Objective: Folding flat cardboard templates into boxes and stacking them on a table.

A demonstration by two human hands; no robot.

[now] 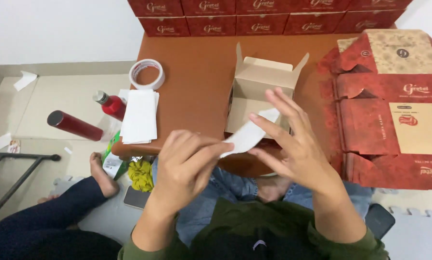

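My left hand [187, 166] and my right hand [293, 142] both pinch a white paper strip [249, 137], held up in front of me. Just beyond the strip stands an open cardboard box [261, 84] with its flaps up, red outside and plain brown inside, on a low brown table [196, 72]. The left hand grips the strip's near end. On the far end the right hand's thumb and fingers are spread.
A stack of white paper strips [140, 116] and a roll of tape [147, 73] lie on the table's left. Flattened red boxes [389, 110] are piled at right, closed red boxes [254, 14] along the back. Two red bottles [76, 126] lie on the floor beside another person's foot [102, 175].
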